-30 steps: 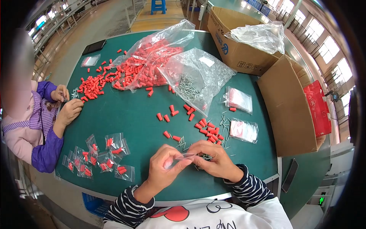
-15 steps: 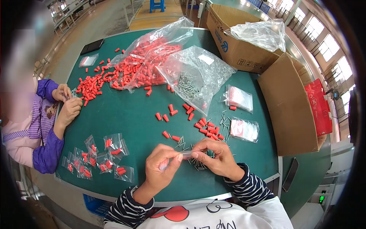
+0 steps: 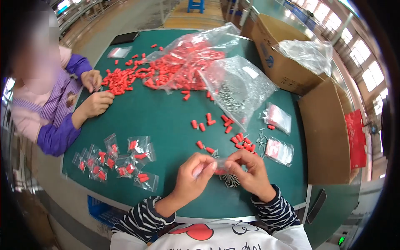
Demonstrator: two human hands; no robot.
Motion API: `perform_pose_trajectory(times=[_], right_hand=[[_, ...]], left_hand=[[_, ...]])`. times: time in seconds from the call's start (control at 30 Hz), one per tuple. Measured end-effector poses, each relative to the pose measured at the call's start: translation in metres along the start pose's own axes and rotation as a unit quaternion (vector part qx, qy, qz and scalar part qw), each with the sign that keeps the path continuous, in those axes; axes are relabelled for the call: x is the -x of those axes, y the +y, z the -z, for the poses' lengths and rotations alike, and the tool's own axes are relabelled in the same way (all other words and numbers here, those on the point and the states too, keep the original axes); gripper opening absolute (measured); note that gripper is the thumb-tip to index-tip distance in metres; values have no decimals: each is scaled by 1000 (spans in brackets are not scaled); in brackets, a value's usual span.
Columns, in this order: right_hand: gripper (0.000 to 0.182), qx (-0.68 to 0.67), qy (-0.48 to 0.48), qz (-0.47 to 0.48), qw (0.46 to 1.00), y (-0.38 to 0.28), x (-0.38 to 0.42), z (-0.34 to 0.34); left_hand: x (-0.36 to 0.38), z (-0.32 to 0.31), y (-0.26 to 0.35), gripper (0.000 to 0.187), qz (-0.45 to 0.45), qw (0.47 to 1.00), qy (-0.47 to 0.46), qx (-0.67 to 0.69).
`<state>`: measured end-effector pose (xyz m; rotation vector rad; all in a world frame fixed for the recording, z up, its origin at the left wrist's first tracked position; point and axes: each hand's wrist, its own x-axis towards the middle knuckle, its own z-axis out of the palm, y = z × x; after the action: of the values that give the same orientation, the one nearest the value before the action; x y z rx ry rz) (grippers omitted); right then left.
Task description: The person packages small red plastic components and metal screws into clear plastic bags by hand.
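Note:
Between my two hands is a small clear plastic bag [image 3: 220,165], with some red showing at its lower side. My left hand [image 3: 192,177] is closed, thumb and forefinger pinching the bag's left end. From the other side my right hand [image 3: 251,174] pinches its right end. Just below and behind the bag lies a pile of metal screws [image 3: 229,180], partly hidden by my fingers. Red plastic caps [image 3: 246,144] and more loose screws [image 3: 261,141] lie beyond my right hand. A few other red caps [image 3: 202,126] are scattered farther up the green table [image 3: 162,121].
Filled small bags [image 3: 121,164] lie at left. A large bag of red caps [image 3: 183,62] and a bag of screws [image 3: 235,93] lie at the back. Stacked flat bags [image 3: 279,151] and cardboard boxes [image 3: 325,137] are at right. A co-worker's hands [image 3: 99,104] work by loose caps.
The view has swung, so the table's things appear farther right. Both hands still pinch the small bag, and red now shows in it. The co-worker's hands have shifted slightly.

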<state>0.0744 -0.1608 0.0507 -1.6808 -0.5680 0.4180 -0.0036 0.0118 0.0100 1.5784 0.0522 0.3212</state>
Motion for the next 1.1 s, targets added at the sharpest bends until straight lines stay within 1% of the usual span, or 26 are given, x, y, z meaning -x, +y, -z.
perform_pose_trajectory(times=[0.07, 0.1, 0.2, 0.23, 0.27, 0.33, 0.43, 0.53, 0.57, 0.67, 0.7, 0.8, 0.9, 1.0, 1.1], right_hand=[[10, -49, 48, -6, 998, 0, -9, -3], [10, -28, 43, -10, 999, -2, -15, -1], [15, 39, 9, 110, 993, -27, -22, -13], [22, 59, -24, 204, 977, -41, -26, -21], [26, 83, -26, 249, 965, -51, -25, -27], [23, 43, -9, 281, 959, -59, -23, -39], [19, 85, 20, 149, 985, -45, -16, -29], [17, 28, -19, -39, 999, -24, -7, -27], [19, 50, -28, -8, 998, -16, -4, -30], [20, 33, -59, -89, 994, -7, 6, -39], [20, 26, -37, -63, 997, -4, 7, -41], [18, -24, -20, -69, 997, 1, 9, -42], [17, 70, -18, 0, 997, 9, 10, -39], [15, -26, -16, -83, 996, 6, 12, -39], [13, -111, 33, -93, 989, 2, 10, -34]], left_hand=[[-1, 1, 3, 19, 118, 987, 21, 104], [-2, 6, 3, 24, 154, 979, 4, 132], [-2, 9, -1, 29, 244, 925, 14, 292], [-2, 9, -1, 30, 228, 925, 9, 304], [-2, 8, 1, 32, 212, 925, 3, 316], [-3, 8, 4, 34, 193, 921, 3, 339], [-6, 8, 9, 36, 171, 912, 18, 374], [-5, 2, 7, 32, 109, 919, 26, 377], [-3, 2, 7, 32, 100, 922, 9, 373], [4, -3, 10, 30, 114, 917, -21, 381], [6, -3, 7, 29, 103, 934, -33, 340], [5, -5, 5, 28, 69, 944, -36, 321], [4, -4, 6, 27, 100, 930, -15, 353], [0, -2, 2, 31, 111, 924, 4, 367], [-4, 1, 4, 31, 142, 922, 44, 359]])
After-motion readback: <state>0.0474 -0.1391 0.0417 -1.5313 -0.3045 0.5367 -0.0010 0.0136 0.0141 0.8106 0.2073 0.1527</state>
